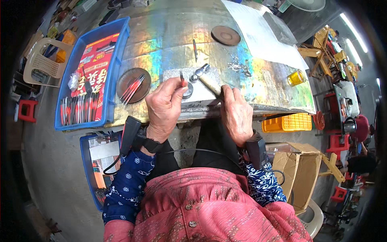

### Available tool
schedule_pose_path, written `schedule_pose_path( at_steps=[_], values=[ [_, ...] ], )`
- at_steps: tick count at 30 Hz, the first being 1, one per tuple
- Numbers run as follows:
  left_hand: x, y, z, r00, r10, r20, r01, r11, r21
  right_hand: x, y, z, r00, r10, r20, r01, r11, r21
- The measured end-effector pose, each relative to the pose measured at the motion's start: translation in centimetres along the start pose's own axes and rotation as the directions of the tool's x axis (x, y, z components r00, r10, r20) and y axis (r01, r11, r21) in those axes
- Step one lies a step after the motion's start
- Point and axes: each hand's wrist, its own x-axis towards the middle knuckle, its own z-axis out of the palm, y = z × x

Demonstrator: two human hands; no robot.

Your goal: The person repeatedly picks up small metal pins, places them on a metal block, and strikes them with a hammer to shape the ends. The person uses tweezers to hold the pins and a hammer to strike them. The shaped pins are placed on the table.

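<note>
My left hand (163,105) pinches a thin red rod (182,79) upright over a dark metal ring (188,91) on a grey stone block (192,96). Gripped around a wooden handle, my right hand (236,113) holds a small hammer (201,73) whose metal head rests just right of the rod's tip. The block lies at the near edge of a shiny metal-covered table (169,44). Both wrists carry black strapped devices.
A round rusty dish (133,84) with several red rods lies left of the block. A blue tray (90,72) holds more rods and a red packet. A rusty disc (225,35), loose metal bits (238,65), a yellow jar (296,77), a yellow crate (288,122) and a cardboard box (296,169) surround me.
</note>
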Motion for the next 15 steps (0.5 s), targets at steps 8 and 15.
schedule_pose_path(
  at_steps=[8, 15],
  values=[
    [0.2, 0.5, 0.1, 0.998, 0.051, -0.026, -0.05, 0.999, 0.016, 0.2, -1.2, -6.1, 0.974, 0.043, -0.221, 0.067, 0.882, 0.466],
    [0.2, 0.8, 0.2, 0.998, 0.054, -0.043, -0.054, 0.998, 0.014, 0.0, -3.1, -10.9, 0.964, -0.114, -0.242, 0.207, 0.892, 0.403]
  ],
)
